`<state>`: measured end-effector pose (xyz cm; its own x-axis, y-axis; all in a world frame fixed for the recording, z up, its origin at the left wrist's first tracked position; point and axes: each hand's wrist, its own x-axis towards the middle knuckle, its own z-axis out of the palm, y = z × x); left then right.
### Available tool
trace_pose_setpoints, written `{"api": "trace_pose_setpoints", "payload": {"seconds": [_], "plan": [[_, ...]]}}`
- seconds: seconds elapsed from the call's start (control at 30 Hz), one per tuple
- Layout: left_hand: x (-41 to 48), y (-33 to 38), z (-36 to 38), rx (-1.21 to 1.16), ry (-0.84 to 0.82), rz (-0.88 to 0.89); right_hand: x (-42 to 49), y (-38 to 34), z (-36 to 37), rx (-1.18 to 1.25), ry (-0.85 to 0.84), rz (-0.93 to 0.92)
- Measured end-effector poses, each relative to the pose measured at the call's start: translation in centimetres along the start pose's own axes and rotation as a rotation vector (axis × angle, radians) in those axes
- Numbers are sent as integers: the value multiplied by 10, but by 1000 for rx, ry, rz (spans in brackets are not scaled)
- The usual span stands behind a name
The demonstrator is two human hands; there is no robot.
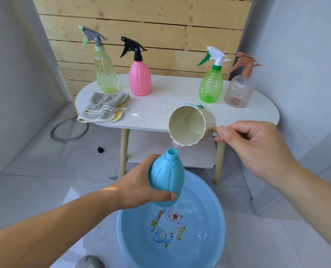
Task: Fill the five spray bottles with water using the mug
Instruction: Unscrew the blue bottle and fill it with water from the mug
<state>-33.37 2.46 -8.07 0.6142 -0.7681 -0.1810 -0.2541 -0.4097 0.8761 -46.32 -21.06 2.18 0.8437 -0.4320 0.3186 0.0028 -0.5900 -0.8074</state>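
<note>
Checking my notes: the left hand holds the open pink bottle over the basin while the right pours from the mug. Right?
In the head view the left hand holds a blue bottle, not pink; the rest is right.

Five spray bottles are counted: a pale green bottle (106, 74), a pink bottle (139, 78), a bright green bottle (211, 86), a clear bottle (240, 89) and a blue bottle (166, 180). Four are fitted with trigger heads; one is open-necked. One mug (187, 124), one basin (129, 248), one table (160, 113), one folded cloth (104, 107) and one ring (70, 130) are seen. Two hands are counted, a left hand (139, 188) and a right hand (251, 144).
</note>
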Motion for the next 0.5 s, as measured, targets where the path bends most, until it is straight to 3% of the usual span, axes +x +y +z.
{"api": "trace_pose_setpoints", "payload": {"seconds": [0.5], "plan": [[1,-2,0,19,-3,-9,0,2,-1,18,6,-33]]}}
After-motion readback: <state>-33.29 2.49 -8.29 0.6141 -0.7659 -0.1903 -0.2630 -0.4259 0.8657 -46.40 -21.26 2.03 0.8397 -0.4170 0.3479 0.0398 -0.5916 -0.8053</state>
